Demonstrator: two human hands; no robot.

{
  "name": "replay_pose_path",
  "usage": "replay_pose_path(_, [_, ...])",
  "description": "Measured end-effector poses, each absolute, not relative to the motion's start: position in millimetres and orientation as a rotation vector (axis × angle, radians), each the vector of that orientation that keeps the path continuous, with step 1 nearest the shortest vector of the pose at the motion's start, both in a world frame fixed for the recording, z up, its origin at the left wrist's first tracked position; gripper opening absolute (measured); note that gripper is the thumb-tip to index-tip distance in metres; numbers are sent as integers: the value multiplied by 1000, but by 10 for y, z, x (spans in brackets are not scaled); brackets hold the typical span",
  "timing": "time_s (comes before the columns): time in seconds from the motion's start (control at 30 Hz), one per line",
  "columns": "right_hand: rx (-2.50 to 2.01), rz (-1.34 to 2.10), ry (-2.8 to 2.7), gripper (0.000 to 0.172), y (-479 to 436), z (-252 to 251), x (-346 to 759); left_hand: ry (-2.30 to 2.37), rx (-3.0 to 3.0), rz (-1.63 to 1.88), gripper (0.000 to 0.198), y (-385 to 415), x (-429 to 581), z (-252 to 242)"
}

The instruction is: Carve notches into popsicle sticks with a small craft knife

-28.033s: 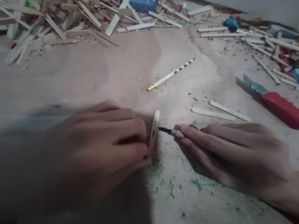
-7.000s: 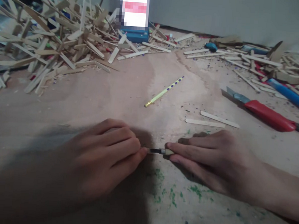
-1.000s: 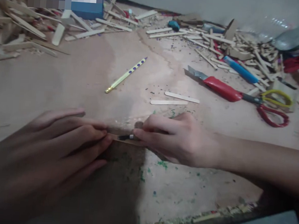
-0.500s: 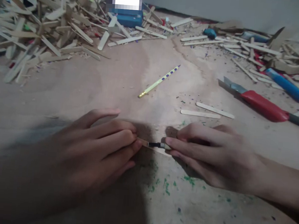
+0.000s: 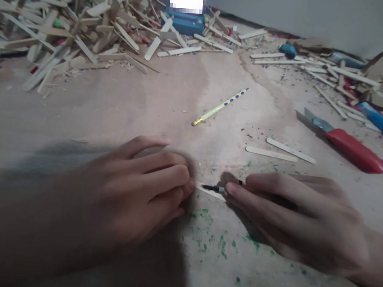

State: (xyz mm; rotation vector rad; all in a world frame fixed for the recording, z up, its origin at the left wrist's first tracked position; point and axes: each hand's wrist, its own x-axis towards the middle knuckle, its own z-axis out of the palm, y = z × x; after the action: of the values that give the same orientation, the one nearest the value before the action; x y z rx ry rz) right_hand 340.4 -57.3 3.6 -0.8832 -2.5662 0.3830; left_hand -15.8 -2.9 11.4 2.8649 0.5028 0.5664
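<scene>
Pale flat wooden stick (image 5: 213, 195) lies on our wooden counter (image 5: 116, 99), its left end hidden under our left hand (image 5: 142, 188), whose curled fingers hold it. Our right hand (image 5: 304, 223), pinched closed, grips a slim black-bladed cutter (image 5: 210, 188) at the stick's far edge; contact is unclear. Bare counter runs beyond to a purple-dotted yellow pencil (image 5: 220, 107); 2 loose pale sticks (image 5: 272, 155) edge our right side.

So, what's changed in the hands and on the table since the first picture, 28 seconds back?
The wooden stick at the left hand pointed forward; now it lies crosswise, running toward the right hand. The left index finger, curled before, stretches out. Nothing visibly let go: the right hand grips the carving tool as before. The pencil, two loose sticks and red-wrapped blade lie where they were.
</scene>
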Motion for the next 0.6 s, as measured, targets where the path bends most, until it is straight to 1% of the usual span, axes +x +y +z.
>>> replay_pose_path(0.1, [-878, 267, -2637, 26, -531, 157, 3376, 512, 2875, 554, 40, -28, -151, 98])
replay_pose_path(0.23, [-857, 200, -2701, 21, -478, 269, 3394, 537, 2851, 575, 43, -37, -131, 94])
replay_pose_path(0.43, [-868, 274, -2734, 24, -459, 322, 3437, 522, 2845, 560, 33, -52, -136, 101])
replay_pose_path(0.5, [-846, 240, -2719, 26, -479, 304, 3421, 530, 2842, 562, 32, -65, -135, 92])
replay_pose_path(0.6, [-864, 181, -2653, 28, -563, 242, 3405, 535, 2850, 557, 37, -84, -126, 74])
